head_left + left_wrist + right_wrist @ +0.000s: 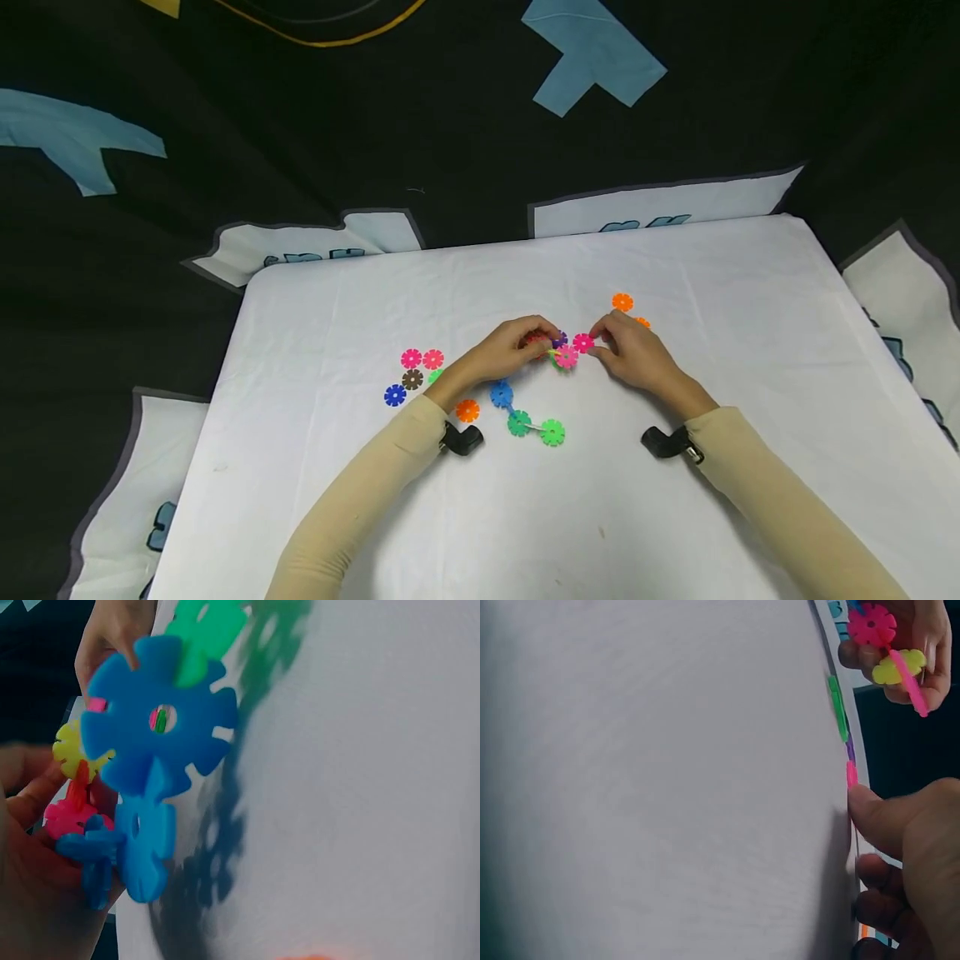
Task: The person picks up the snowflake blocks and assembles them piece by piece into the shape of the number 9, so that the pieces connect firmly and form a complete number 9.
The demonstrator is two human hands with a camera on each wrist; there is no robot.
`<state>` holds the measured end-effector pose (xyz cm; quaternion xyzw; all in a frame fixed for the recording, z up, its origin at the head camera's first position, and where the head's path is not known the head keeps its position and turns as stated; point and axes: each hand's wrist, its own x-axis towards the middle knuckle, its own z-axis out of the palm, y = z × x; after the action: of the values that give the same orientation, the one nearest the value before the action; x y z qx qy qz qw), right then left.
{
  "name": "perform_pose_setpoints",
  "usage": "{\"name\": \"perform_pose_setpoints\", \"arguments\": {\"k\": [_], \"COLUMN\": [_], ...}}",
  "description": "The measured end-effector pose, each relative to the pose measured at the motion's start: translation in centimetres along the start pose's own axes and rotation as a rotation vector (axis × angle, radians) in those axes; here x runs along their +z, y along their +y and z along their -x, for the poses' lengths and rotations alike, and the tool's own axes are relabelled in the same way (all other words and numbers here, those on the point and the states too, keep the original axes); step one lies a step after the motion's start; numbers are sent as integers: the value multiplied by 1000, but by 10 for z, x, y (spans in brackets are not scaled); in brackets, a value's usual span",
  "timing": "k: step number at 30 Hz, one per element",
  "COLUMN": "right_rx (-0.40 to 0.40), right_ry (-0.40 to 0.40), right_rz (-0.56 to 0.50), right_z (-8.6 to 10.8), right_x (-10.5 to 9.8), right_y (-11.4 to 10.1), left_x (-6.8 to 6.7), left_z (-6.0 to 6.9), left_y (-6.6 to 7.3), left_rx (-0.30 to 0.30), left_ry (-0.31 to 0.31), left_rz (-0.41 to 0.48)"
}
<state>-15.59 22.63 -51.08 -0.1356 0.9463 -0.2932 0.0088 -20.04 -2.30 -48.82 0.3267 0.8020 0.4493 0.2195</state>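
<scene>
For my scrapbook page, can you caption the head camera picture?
Left hand holds joined pink and yellow flower-shaped plastic discs; right hand touches a pink flower-shaped plastic disc.

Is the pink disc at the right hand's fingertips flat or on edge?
Flat, or nearly: the head view shows the pink disc face-up, and the right wrist view shows its thin edge.

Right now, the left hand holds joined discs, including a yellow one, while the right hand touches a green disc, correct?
Not quite: the right hand touches a pink disc, not green, as the head view shows. The left hand does hold joined discs, including a yellow disc.
</scene>
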Motion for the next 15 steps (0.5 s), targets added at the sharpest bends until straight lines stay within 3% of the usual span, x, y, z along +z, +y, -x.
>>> {"name": "perform_pose_setpoints", "arguments": {"k": [8, 15], "right_rx": [7, -65], "right_ry": [7, 2], "right_rz": [-34, -159], "right_z": [1, -1], "right_x": [-2, -1], "right_y": [-1, -2], "left_x": [0, 0], "left_z": [0, 1], "left_y": [-1, -4], "left_rx": [28, 72], "left_ry": [-23, 23], "left_rz": [-115, -233]}}
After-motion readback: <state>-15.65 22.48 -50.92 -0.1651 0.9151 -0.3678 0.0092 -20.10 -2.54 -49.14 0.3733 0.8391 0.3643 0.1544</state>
